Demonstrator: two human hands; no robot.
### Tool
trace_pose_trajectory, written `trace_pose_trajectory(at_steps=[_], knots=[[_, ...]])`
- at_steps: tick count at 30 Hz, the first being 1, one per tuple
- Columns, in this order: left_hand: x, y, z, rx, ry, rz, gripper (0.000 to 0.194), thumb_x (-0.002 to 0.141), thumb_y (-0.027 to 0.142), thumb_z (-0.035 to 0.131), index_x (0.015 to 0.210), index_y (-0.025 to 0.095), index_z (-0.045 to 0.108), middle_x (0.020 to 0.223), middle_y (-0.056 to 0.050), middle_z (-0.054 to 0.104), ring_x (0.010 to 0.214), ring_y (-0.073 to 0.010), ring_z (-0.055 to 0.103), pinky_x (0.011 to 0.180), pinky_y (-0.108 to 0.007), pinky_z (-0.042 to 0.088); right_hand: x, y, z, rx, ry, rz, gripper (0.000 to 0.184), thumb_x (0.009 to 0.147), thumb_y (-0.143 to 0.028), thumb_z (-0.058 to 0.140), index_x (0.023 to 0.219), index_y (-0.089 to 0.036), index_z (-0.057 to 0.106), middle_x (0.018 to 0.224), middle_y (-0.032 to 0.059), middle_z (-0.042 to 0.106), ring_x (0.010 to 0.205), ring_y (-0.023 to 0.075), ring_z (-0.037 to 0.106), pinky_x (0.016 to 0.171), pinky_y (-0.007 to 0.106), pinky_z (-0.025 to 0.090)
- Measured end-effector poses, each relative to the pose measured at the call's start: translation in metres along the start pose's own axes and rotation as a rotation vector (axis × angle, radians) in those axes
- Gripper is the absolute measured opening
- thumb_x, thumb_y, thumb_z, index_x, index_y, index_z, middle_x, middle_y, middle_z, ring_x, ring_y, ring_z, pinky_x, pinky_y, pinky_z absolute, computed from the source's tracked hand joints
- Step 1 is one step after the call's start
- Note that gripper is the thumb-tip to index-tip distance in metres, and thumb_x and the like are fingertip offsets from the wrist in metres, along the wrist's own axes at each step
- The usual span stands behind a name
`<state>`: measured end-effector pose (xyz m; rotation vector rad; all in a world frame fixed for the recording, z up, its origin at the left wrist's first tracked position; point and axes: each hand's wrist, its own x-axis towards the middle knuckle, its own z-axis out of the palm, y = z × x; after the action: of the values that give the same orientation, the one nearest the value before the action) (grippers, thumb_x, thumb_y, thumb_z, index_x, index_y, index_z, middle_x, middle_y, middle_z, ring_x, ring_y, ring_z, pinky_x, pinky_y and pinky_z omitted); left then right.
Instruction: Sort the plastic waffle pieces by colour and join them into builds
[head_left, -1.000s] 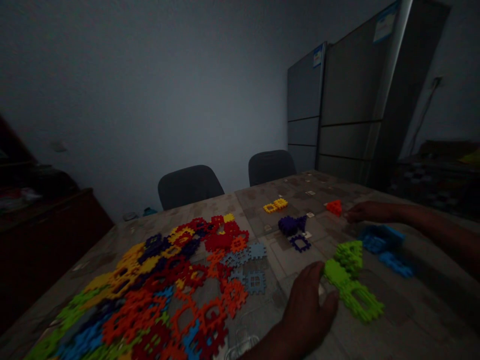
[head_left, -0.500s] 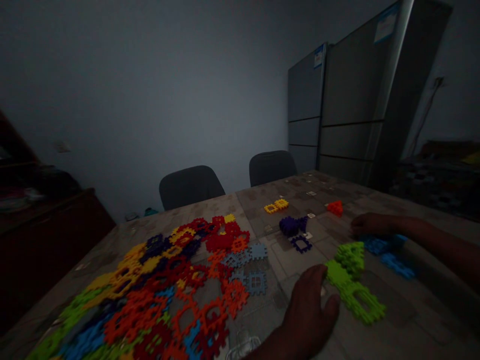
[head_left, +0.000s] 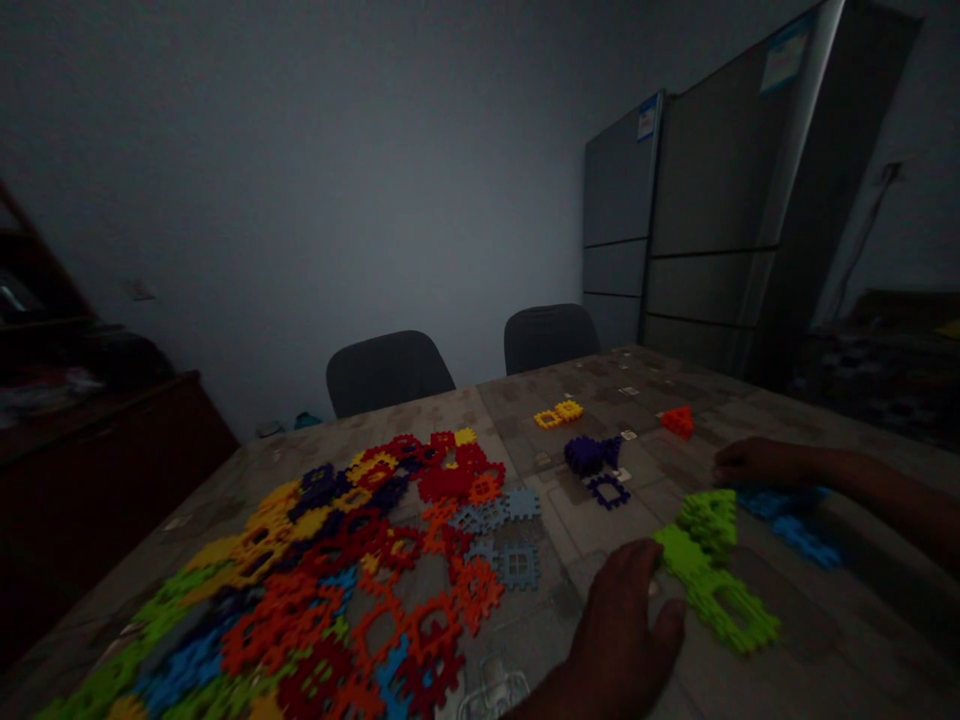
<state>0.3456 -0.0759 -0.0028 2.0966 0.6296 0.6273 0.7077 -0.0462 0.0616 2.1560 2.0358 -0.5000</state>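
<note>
The left hand (head_left: 621,622) is at the near side of the counter (head_left: 847,650), its grip apart, thumb away from the fingers. A big heap of toy pieces (head_left: 352,530), too many to count, fills the left side. The green group (head_left: 697,575) lies just right of the left hand, the nearer hand; I cannot tell if they touch. It is longest on a slant, from far left to near right, with one stack and two flat pieces. Toward the right edge, the right hand (head_left: 757,463) is over two blue bits (head_left: 806,540); I cannot tell if its grip holds any. Farther off are one purple frame (head_left: 598,495), one purple clump (head_left: 585,455), one orange-red clump (head_left: 677,421) and two yellow pieces (head_left: 570,411). Two chairs (head_left: 390,375) stand past the far edge.
</note>
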Motion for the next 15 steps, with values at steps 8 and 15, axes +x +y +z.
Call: trace_pose_trajectory(at_steps=[8,15], knots=[[0.0,-0.001,0.002,0.003,0.011,-0.008,0.062,0.093,0.026,0.058,0.151,0.005,0.052,0.156,-0.02,0.053,0.145,-0.0324,0.048,0.125,-0.048,0.037,-0.001,0.008,0.003,0.038,-0.021,0.01,0.028,0.103,-0.043,0.065,0.112,-0.018,0.072,0.117,0.0038,0.072,0.103,0.0248,0.07,0.091,0.044,0.059],[0.0,0.001,0.0,0.0,0.004,0.006,0.063,0.093,0.027,0.057,0.152,0.005,0.051,0.156,-0.02,0.053,0.146,-0.0322,0.048,0.125,-0.048,0.037,0.0,0.015,0.007,0.075,-0.021,0.019,0.027,0.101,-0.042,0.067,0.115,-0.018,0.071,0.118,0.0043,0.072,0.103,0.0246,0.07,0.09,0.044,0.059]])
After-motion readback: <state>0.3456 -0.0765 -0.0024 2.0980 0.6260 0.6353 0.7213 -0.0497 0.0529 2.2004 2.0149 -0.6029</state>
